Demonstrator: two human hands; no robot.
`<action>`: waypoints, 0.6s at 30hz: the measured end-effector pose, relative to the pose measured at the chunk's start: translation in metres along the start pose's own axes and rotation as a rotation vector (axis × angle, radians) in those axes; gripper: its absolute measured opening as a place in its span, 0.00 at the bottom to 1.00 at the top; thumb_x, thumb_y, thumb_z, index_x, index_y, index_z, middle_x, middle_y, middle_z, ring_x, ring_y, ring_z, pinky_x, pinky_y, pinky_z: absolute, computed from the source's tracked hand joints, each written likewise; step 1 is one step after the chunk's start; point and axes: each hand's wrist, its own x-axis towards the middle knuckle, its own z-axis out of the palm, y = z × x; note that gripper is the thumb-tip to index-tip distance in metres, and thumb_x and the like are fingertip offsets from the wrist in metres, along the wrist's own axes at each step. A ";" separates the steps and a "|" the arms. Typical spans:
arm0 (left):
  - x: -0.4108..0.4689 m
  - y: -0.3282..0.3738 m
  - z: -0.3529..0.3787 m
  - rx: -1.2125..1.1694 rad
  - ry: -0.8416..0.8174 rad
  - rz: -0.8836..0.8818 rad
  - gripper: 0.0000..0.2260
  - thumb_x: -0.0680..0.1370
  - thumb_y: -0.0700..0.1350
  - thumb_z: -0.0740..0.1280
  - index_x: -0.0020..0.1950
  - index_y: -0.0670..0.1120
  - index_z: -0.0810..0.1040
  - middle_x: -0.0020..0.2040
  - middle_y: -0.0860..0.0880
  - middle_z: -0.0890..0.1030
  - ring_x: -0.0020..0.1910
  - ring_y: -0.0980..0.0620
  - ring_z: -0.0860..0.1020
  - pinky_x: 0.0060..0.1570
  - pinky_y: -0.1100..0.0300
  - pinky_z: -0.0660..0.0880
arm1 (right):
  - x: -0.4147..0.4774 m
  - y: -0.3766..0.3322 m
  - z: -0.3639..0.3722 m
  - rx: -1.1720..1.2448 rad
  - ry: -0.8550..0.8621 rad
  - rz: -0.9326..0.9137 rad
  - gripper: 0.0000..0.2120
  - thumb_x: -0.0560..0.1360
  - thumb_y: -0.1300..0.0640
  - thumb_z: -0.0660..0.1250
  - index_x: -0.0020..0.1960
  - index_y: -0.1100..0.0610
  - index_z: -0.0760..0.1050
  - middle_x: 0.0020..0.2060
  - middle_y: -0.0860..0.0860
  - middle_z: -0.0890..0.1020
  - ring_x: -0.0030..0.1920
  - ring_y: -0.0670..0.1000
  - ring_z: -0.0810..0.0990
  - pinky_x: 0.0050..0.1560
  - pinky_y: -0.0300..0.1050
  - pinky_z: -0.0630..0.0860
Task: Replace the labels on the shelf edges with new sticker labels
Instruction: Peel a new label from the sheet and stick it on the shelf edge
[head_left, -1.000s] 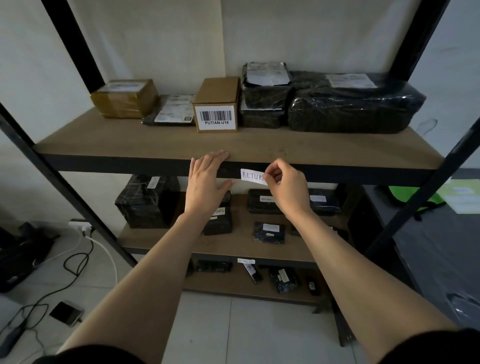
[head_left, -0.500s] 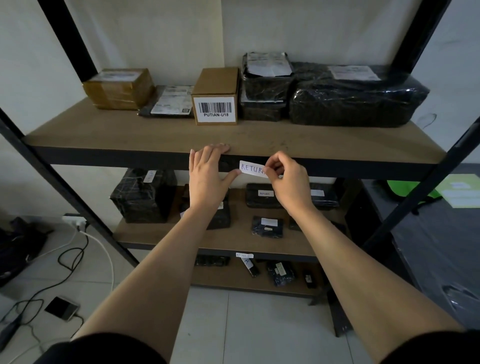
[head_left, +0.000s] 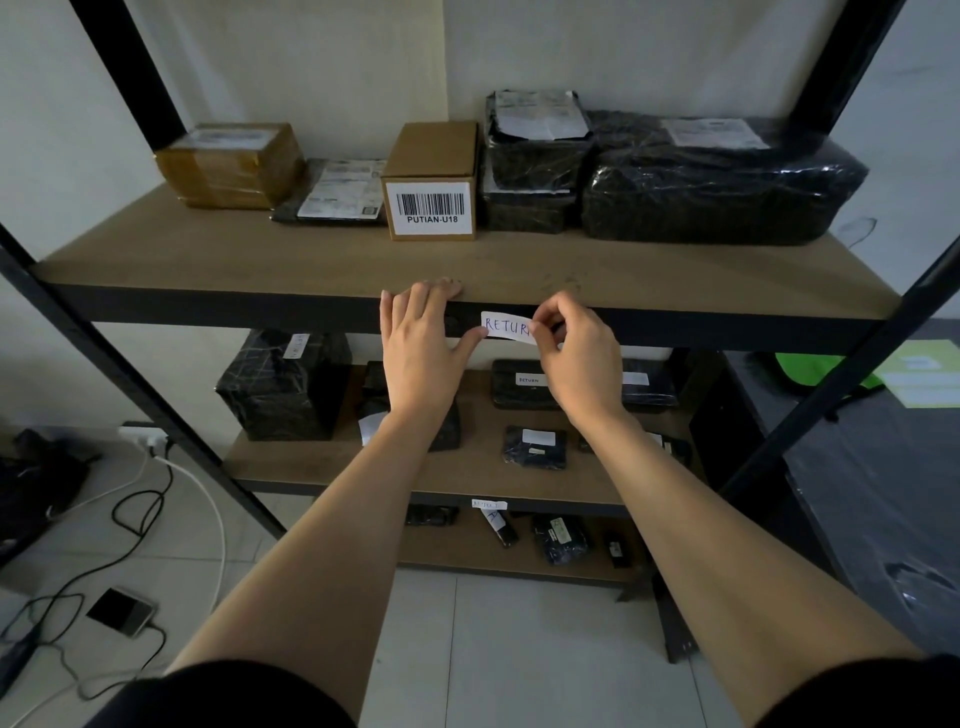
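A white sticker label (head_left: 506, 327) with blue handwriting "RETUR…" lies against the dark front edge (head_left: 260, 312) of the upper shelf. My right hand (head_left: 576, 353) pinches the label's right end between thumb and fingers, hiding the last letters. My left hand (head_left: 421, 343) lies flat on the shelf edge just left of the label, fingers straight and tips over the top board, thumb touching the label's left end. A small white label (head_left: 488, 504) sits on the edge of the shelf below.
On the upper shelf stand a taped brown box (head_left: 231, 163), a barcode box marked PUTIAN-U18 (head_left: 431, 182) and black wrapped parcels (head_left: 717, 187). More black parcels fill the lower shelves. Cables, a power strip (head_left: 145, 436) and a phone (head_left: 122, 610) lie on the tiled floor at left.
My left thumb has closed in to touch the label's left end. The view has tilted slightly, so the shelf sits higher in frame. My right hand keeps its pinch.
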 end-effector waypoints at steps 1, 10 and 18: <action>0.000 0.000 0.000 0.003 0.000 -0.001 0.22 0.73 0.52 0.71 0.64 0.46 0.73 0.62 0.49 0.75 0.66 0.48 0.68 0.74 0.50 0.50 | 0.000 0.000 0.000 0.000 0.001 0.001 0.03 0.75 0.58 0.67 0.46 0.56 0.74 0.41 0.48 0.79 0.43 0.48 0.77 0.39 0.45 0.76; 0.000 0.004 0.002 0.066 0.014 -0.002 0.22 0.74 0.54 0.70 0.64 0.45 0.73 0.60 0.48 0.75 0.64 0.47 0.69 0.74 0.49 0.51 | -0.001 -0.001 0.003 -0.016 0.017 0.002 0.03 0.75 0.59 0.67 0.47 0.56 0.74 0.42 0.50 0.80 0.44 0.49 0.78 0.41 0.50 0.79; 0.001 0.006 0.002 0.101 0.012 -0.020 0.22 0.75 0.55 0.68 0.64 0.45 0.73 0.60 0.47 0.76 0.64 0.47 0.70 0.73 0.50 0.51 | 0.000 -0.001 0.007 -0.037 0.041 0.005 0.03 0.75 0.59 0.67 0.47 0.56 0.74 0.42 0.50 0.80 0.44 0.49 0.78 0.41 0.48 0.79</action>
